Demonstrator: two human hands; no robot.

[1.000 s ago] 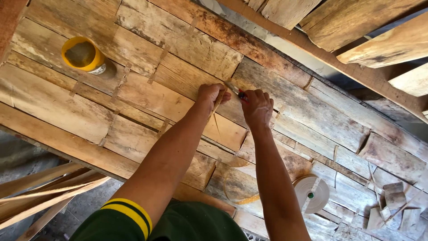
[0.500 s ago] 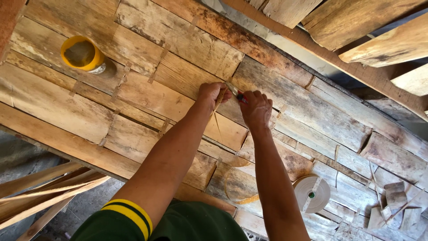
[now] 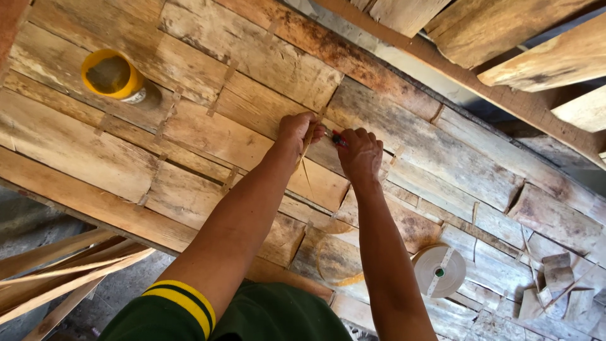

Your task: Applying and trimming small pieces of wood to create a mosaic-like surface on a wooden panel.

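— Look at the hands: the left hand (image 3: pixel 297 129) is closed, pinching the top of a thin wood strip (image 3: pixel 307 146) that hangs down from its fingers across the boards. The right hand (image 3: pixel 358 151) is closed too, gripping a small red-handled tool (image 3: pixel 338 139) whose tip points at the strip.

— Any different from a moment ago?

— Hardly. From the head view, both hands have sat at that same spot for the last second, close together in the middle of the sheet of veneer pieces (image 3: pixel 252 107). The left hand has shifted a touch and the strip now shows more plainly below its fingers; the right one has edged nearer to it. I'd judge they are busy at one point on a seam, not moving along it.

— What lies around them?

— Far left, a yellow-rimmed tape roll (image 3: pixel 112 74) stands on the tabletop (image 3: pixel 76 196), well apart from the hands. Near right, a pale roll of paper tape (image 3: pixel 439 270) lies flat, with loose veneer scraps (image 3: pixel 555 290) beyond it. Short tape strips (image 3: pixel 222 81) cross the seams between the pieces. Long wood offcuts (image 3: pixel 57 265) lean below the near left edge.
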